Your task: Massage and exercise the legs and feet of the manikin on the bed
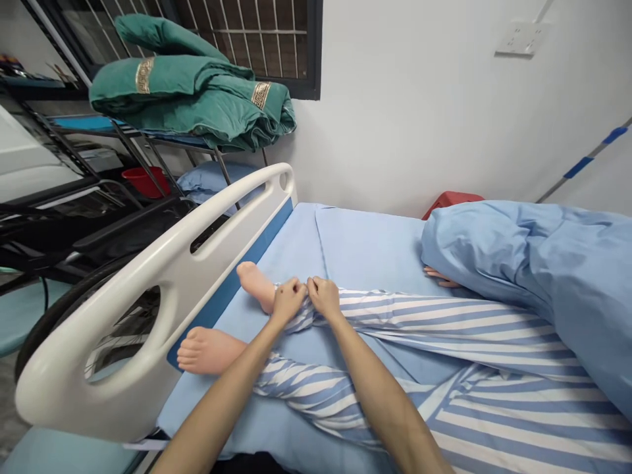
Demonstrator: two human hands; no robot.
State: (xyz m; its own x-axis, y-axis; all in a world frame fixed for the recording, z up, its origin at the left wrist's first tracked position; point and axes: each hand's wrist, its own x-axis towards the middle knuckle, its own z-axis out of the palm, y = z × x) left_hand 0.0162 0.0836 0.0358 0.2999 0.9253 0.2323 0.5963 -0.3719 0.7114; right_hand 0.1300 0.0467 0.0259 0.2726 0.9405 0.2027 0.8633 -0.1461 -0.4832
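Note:
Blue-and-white striped trousers (419, 309) clothe the legs of a figure lying on the bed, which looks like a care manikin. At the far leg's lower end, my left hand (289, 300) is closed on the trouser cloth, just beside the far foot (255, 284). My right hand (324, 297) grips the same trouser leg a little to the right, its knuckles almost touching the left hand. The near foot (210, 351) is bare and lies by the footboard, its trouser leg bunched above the ankle. Fingertips of both hands are partly hidden.
A white bed footboard (222, 204) rises at left. The blue sheet (375, 240) covers the mattress, and a folded blue quilt (533, 263) lies at right over part of the figure's hand (442, 276). Green bedding (197, 99) is stacked behind; a wheelchair (99, 263) stands beyond the footboard.

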